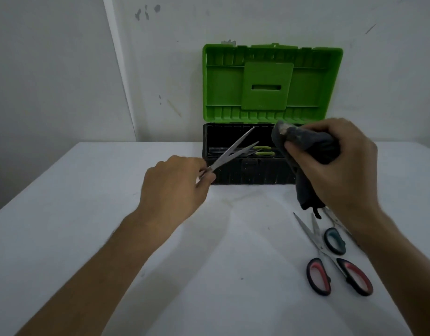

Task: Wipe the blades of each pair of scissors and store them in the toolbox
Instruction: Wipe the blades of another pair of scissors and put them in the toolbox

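My left hand grips a pair of scissors by the handles, which are hidden in my palm. Its bare metal blades are spread apart and point up and right over the toolbox. My right hand holds a crumpled dark grey cloth just right of the blade tips, not touching them. The black toolbox stands open against the wall with its green lid upright. Inside lies a pair of scissors with yellow-green handles.
On the white table at the right lie red-handled scissors and teal-handled scissors, blades pointing away from me. Another blade tip shows beside my right wrist. A white wall stands behind the toolbox.
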A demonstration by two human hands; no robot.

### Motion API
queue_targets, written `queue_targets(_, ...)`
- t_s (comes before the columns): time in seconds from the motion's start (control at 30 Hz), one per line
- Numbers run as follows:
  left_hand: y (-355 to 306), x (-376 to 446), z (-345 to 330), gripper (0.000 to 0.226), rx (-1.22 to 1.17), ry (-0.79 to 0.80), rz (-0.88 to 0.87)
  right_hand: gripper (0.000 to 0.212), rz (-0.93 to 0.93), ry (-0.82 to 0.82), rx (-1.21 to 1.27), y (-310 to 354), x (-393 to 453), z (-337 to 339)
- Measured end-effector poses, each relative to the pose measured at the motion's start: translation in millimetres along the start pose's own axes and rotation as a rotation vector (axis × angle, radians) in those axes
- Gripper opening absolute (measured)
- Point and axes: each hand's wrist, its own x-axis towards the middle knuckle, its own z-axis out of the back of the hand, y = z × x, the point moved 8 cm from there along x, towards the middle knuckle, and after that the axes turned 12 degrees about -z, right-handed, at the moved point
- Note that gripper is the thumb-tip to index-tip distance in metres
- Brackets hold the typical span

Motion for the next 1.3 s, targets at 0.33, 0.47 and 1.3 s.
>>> queue_targets(0.33, 8, 0, -15, 0.033, -0.072, -0.114, -0.104, 0.020, -0.103, 0.065, 0.171, -24, -16, 2)
queue_targets(0.47, 21, -2, -23, 0.037, -0.145, -0.167, -0.004, 0.023, -0.025, 0.128, 0.107, -20, -28, -10)
queue_targets(1.3, 40, -26, -89, 0.029, -0.684, 0.034, 0.428, 0.029, 0.251, 0.239, -0.311, -18, -67, -65)
